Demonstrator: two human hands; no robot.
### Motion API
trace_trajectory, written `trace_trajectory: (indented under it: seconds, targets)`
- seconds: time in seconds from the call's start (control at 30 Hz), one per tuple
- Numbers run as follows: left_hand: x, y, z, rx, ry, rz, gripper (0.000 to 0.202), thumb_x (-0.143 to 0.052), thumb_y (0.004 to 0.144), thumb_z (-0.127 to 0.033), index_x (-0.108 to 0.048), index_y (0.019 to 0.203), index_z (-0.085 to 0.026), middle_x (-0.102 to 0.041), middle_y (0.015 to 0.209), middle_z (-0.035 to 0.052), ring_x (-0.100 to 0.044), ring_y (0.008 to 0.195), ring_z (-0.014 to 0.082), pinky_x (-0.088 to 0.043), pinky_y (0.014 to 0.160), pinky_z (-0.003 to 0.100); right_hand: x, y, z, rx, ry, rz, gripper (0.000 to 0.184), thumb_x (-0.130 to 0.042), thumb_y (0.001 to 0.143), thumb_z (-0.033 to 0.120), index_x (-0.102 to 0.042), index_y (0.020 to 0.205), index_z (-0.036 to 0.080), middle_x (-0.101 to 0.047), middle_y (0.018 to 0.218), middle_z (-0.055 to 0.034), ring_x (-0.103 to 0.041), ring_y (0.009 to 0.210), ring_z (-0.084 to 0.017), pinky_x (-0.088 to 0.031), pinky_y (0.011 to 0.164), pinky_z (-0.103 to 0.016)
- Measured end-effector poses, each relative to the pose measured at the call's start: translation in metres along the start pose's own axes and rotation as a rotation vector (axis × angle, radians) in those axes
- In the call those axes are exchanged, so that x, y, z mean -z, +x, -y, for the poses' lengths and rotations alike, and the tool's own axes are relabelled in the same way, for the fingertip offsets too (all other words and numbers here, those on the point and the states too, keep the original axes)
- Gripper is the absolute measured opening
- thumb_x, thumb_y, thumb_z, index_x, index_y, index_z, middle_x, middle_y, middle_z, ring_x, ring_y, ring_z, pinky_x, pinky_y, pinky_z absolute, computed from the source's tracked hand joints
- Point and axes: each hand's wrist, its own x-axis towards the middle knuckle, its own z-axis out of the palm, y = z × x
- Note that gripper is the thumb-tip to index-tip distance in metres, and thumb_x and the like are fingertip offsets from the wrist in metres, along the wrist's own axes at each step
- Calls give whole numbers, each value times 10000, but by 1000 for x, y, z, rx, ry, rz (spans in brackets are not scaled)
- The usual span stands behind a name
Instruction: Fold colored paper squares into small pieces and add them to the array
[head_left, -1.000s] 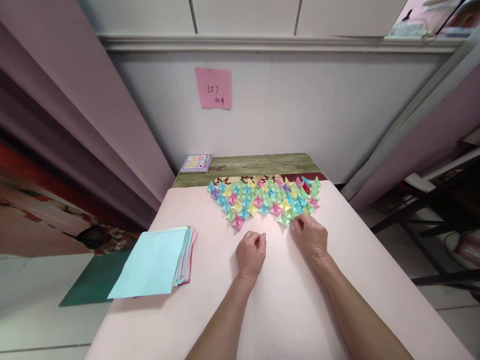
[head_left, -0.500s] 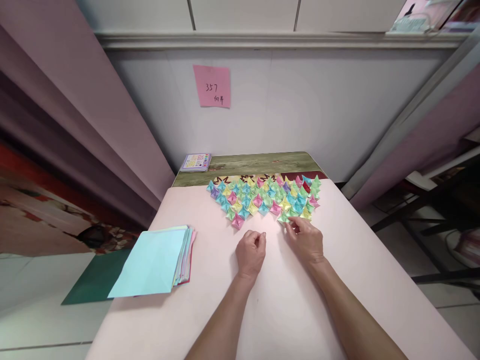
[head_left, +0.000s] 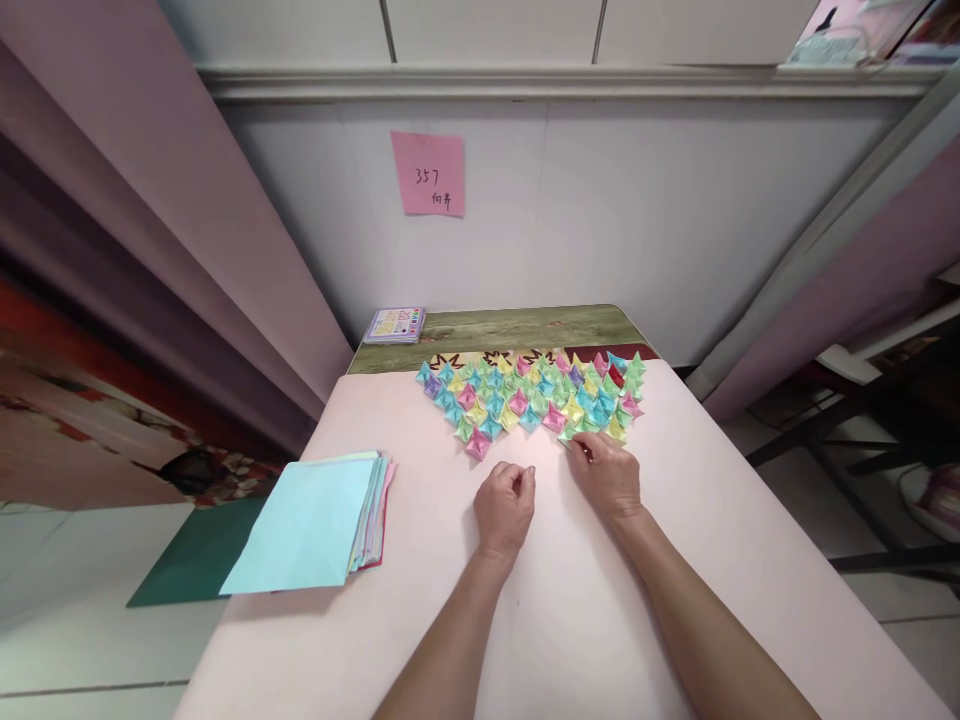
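Many small folded paper pieces (head_left: 534, 396) in pink, blue, green and yellow lie packed in rows at the far end of the pale pink table (head_left: 570, 610). My right hand (head_left: 609, 474) rests at the near edge of that patch, its fingertips pinched on a green folded piece (head_left: 568, 436) in the front row. My left hand (head_left: 505, 508) lies on the table just left of it, fingers curled into a loose fist with nothing visible in it, a short way below a pink piece (head_left: 477, 445).
A stack of coloured paper sheets (head_left: 311, 524), light blue on top, sits at the table's left edge. A small paper pack (head_left: 394, 325) lies on the green wooden strip at the back. A pink note (head_left: 427, 174) is stuck on the wall. Dark furniture legs stand at the right.
My right hand has slid left along the front row, from the right part of the patch to the green piece nearer the middle. My left hand has stayed put.
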Motion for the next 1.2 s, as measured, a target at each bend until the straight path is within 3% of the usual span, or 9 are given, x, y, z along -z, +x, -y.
trace_trajectory:
  seconds: [0.23, 0.43, 0.67, 0.8, 0.87, 0.97, 1.07, 1.13, 1.2]
  targets:
    - [0, 0, 0, 5, 12, 7, 314, -512, 895, -352, -579, 627, -201, -603, 711, 6, -554, 636, 127, -370, 614, 244, 0, -1, 2, 14, -12, -14, 222, -540, 924, 323, -720, 858, 211, -714, 802, -20, -617, 697, -131, -343, 596, -223]
    - [0, -1, 1, -12, -4, -1, 306, -511, 895, -347, -596, 642, -199, -605, 711, 11, -557, 644, 130, -377, 621, 242, 28, -25, 8, -53, 68, -53, 287, -550, 918, 427, -738, 906, 211, -715, 741, -28, -609, 597, -124, -361, 573, -228]
    - [3, -4, 0, -55, -79, -64, 319, -502, 914, -380, -572, 663, -196, -577, 711, 2, -518, 603, 117, -399, 633, 236, 57, -83, 16, -241, 225, 251, 347, -520, 900, 489, -709, 736, 248, -664, 585, 23, -589, 508, -135, -374, 513, -233]
    - [13, -23, -15, -118, -35, -66, 177, -526, 908, -324, -621, 825, -201, -629, 846, 27, -551, 639, 128, -440, 676, 254, 55, -93, 20, -232, 184, 251, 318, -512, 900, 470, -697, 751, 258, -673, 621, 21, -609, 553, -154, -375, 529, -245]
    - [27, -35, -23, -215, 35, -52, 110, -542, 896, -265, -634, 905, -206, -654, 950, 62, -616, 872, 182, -458, 814, 296, 54, -93, 22, -204, 163, 238, 319, -502, 903, 459, -690, 749, 254, -673, 632, 17, -612, 560, -158, -371, 531, -251]
    - [65, -45, -22, -278, 302, -118, 166, -622, 841, -262, -656, 998, -219, -608, 1231, 123, -521, 1199, 291, -308, 1073, 474, 55, -92, 23, -177, 165, 228, 318, -486, 910, 450, -677, 756, 248, -668, 644, 15, -612, 565, -154, -373, 536, -248]
    - [114, -44, -1, -156, 583, -262, 275, -617, 849, -317, -641, 1094, -194, -479, 1409, 174, -395, 1328, 358, -190, 1112, 567, 56, -93, 24, -161, 172, 227, 315, -468, 917, 434, -659, 753, 245, -651, 628, 15, -602, 553, -152, -372, 531, -246]
    - [145, -41, 19, -51, 714, -332, 376, -581, 875, -375, -603, 1186, -164, -416, 1452, 201, -385, 1327, 364, -207, 1099, 567, 56, -94, 25, -150, 168, 224, 314, -459, 917, 426, -648, 742, 245, -642, 615, 16, -592, 536, -151, -364, 518, -244]
    - [168, -38, 37, 34, 794, -316, 479, -572, 872, -439, -566, 1242, -135, -401, 1453, 213, -402, 1301, 370, -272, 1064, 540, 55, -95, 25, -142, 165, 220, 304, -458, 910, 422, -640, 741, 247, -638, 612, 16, -585, 522, -151, -353, 503, -241]
